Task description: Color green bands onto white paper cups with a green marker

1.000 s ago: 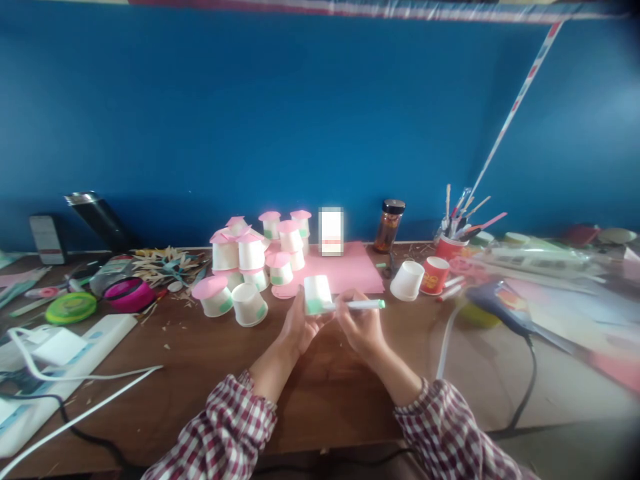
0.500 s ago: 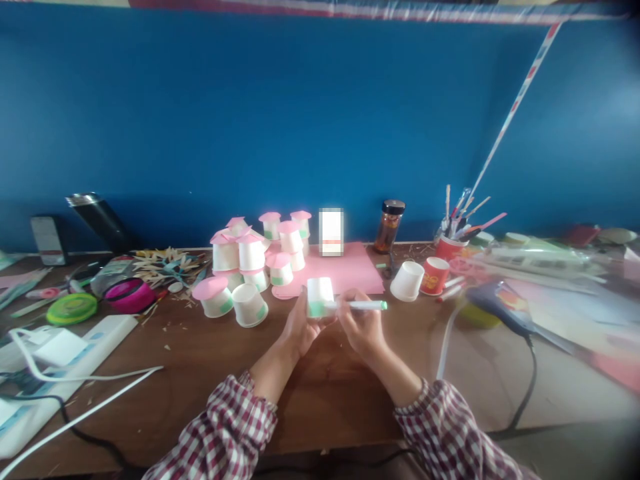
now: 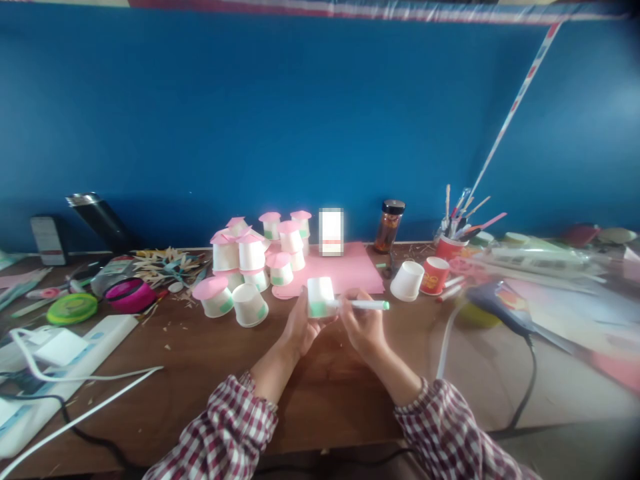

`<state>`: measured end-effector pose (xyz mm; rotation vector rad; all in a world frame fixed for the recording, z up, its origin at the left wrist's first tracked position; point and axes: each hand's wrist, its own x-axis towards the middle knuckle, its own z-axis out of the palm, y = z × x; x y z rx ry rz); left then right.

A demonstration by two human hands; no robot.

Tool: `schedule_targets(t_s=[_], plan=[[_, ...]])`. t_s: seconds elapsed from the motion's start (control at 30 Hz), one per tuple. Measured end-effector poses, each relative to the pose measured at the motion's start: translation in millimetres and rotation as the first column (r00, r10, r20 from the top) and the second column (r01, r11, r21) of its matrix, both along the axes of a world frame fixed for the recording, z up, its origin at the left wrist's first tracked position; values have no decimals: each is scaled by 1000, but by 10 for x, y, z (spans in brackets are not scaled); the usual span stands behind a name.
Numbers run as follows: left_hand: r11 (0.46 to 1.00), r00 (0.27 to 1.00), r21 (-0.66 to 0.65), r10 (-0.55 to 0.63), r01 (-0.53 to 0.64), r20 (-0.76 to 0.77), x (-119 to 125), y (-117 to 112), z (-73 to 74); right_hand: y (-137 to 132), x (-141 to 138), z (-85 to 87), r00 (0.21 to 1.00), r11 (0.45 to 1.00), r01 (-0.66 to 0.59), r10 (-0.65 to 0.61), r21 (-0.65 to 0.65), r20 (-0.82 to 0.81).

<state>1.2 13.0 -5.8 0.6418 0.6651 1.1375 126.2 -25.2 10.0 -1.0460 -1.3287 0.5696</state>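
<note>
My left hand (image 3: 301, 327) is closed around a white paper cup (image 3: 320, 291) held above the table, its narrower base upward. A green patch marks the cup's lower side. Between the fingers of my right hand (image 3: 364, 325) is a white marker (image 3: 369, 305) with a green end; its tip points left and meets or nearly meets the green patch. To the left stands an upturned white cup (image 3: 250, 305) with a green mark, beside a cup with a pink paper top (image 3: 211, 289). More pink-topped cups (image 3: 251, 252) are stacked behind.
Pink paper sheets (image 3: 350, 267) lie behind my hands. At right are another upturned cup (image 3: 407, 280), a red cup (image 3: 435, 276), a jar (image 3: 390, 227) and a glue gun (image 3: 500, 305). A power strip (image 3: 100, 357) with cables and a pile of wooden sticks (image 3: 173, 267) occupy the left.
The marker and right hand have shifted very slightly to the right. My left hand still holds the cup in nearly the same place.
</note>
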Motion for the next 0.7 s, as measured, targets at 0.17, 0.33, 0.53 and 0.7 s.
schedule_targets(t_s=[0.17,0.33,0.53,0.7], plan=[[1000,1000,-10,4,-4,-1,5,4,1,8,3,-12,1000,1000,8,-8,2,-24],[1000,1000,-11,12,-12,5,3,4,0,0,6,-20,1000,1000,-1,2,-14,11],[1000,1000,-3,-5,5,11,0,-5,13,-8,8,2,1000,1000,12,-12,-13,6],[1000,1000,9,7,-7,4,3,-9,17,-6,11,-10,1000,1000,1,0,-19,15]])
